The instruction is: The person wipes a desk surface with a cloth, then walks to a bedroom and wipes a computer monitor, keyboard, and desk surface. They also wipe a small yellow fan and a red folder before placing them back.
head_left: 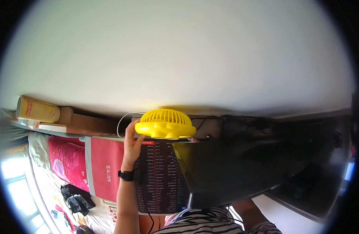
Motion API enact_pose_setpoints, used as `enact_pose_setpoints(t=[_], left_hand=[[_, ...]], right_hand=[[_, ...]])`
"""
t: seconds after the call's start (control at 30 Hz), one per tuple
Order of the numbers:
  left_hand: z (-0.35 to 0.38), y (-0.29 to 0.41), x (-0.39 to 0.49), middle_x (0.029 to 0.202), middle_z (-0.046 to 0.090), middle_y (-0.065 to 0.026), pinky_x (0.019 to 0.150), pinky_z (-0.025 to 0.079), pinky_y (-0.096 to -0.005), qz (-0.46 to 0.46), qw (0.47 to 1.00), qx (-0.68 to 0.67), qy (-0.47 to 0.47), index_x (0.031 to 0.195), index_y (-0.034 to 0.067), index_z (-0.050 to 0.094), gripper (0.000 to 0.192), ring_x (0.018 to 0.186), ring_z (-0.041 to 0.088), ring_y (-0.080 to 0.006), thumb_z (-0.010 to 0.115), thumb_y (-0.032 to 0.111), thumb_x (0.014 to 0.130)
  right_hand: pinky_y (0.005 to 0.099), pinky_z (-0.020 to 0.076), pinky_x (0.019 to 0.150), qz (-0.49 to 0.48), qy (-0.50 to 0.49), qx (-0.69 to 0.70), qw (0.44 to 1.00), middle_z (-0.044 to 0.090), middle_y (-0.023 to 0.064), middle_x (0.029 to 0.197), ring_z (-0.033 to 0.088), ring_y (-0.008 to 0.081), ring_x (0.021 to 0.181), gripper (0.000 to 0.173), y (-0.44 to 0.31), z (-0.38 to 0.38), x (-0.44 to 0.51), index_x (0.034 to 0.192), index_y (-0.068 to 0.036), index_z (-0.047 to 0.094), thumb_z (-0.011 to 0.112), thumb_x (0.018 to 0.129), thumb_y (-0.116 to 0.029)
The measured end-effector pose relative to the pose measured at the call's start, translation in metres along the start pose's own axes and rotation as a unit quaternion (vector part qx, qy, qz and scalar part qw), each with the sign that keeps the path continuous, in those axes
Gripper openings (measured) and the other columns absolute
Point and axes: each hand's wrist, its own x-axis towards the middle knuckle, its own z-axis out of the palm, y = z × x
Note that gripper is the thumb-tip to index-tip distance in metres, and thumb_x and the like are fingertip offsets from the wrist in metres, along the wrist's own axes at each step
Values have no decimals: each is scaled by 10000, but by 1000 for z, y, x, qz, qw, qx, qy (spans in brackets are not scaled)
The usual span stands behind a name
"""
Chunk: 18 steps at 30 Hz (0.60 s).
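My left hand (133, 146), with a black watch (127, 175) at the wrist, grips the left rim of a yellow fan (166, 124) with a slatted round guard, close to the pale wall. Below the fan lies a dark printed desk mat (160, 178) with rows of writing. A large black monitor (235, 172) covers much of the right side. My right hand is hidden behind it; only part of the right forearm shows under its lower edge.
A yellow canister (39, 109) stands on a ledge at the left. Beside the desk mat is a red panel (107, 166) bearing writing. A pink pillow (68, 161) and black bag (77, 199) lie on a bed at lower left. A white cable (118, 125) loops left of the fan.
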Motion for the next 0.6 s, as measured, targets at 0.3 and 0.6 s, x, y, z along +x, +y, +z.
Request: enact_pose_setpoints(t=[0.3, 0.6], left_hand=[[20, -2, -13, 1382, 560, -141, 1117, 412, -348, 11, 1000, 1, 25, 1412, -5, 448, 509, 1309, 542, -238, 602, -87, 934], [55, 3, -12, 1446, 536, -186, 1124, 413, -381, 42, 998, 40, -23, 1493, 38, 402, 568, 1368, 514, -310, 615, 1, 968]], right_hand=[[526, 473, 961, -133, -82, 82, 984, 633, 194, 1169, 604, 405, 1078, 346, -22, 20, -7, 1094, -31, 629, 756, 814, -189], [470, 427, 1058, -256, -248, 202, 912, 504, 133, 1342, 529, 329, 1230, 755, -112, 52, -6, 1525, -93, 402, 743, 868, -245]])
